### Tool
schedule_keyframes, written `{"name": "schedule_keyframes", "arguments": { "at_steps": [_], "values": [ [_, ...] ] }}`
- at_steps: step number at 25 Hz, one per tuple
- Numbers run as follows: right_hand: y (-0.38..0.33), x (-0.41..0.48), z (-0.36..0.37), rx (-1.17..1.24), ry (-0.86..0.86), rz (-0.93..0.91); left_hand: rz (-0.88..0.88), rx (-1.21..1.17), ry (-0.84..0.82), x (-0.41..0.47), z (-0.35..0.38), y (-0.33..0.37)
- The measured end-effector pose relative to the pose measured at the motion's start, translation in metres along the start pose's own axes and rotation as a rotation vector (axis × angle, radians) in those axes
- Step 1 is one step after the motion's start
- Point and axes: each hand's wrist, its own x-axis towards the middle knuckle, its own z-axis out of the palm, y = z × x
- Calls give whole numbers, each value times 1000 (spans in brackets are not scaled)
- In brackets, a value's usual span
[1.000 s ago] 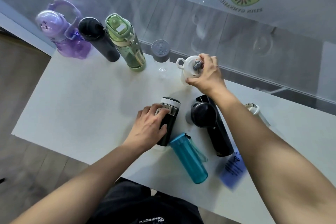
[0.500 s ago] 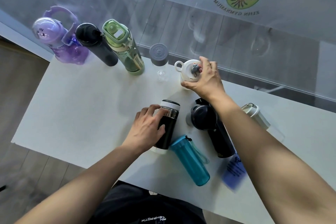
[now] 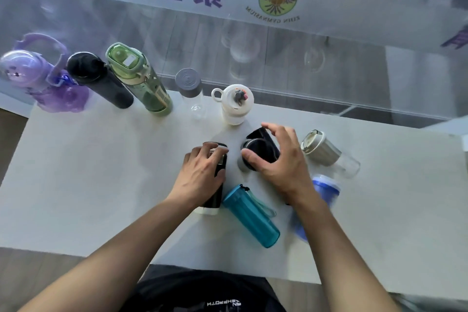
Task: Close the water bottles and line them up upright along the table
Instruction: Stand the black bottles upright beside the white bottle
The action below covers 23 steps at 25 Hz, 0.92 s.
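Standing along the table's (image 3: pixel 76 185) upper edge, five bottles are lined up, while the left hand (image 3: pixel 200 175) grips a black steel-collared bottle (image 3: pixel 215 197) and the right hand (image 3: pixel 276 162) clasps a black flip-lid bottle (image 3: pixel 260 149), others left waiting.

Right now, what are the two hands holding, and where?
The left hand grips the black flask near its top. The right hand closes on the black bottle's lid end.

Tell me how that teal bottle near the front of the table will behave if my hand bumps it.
The teal bottle looks tall and narrow for its base, so it would probably tip rather than slide. It appears see-through with nothing visible inside, so it is likely light. Once down, its round body could roll toward the table edge.
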Motion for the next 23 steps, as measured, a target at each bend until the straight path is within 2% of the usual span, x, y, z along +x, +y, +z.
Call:
{"name": "schedule_keyframes", "arguments": {
  "at_steps": [3,9,17,20,23],
  "values": [
    [10,-21,17,-174,-63,-23,48,71,12,-3,1,6],
    [10,-23,23,-144,5,10,117,167,111,-17,-3,16],
    [-30,-32,-30,68,238,-10,155,128,119,-17,2,18],
    [-32,-27,-60,49,350,-66,164,95,89,-16,9,28],
    [-18,-12,-86,31,387,-92,152,122,82,-17,12,38]
  ]
}}
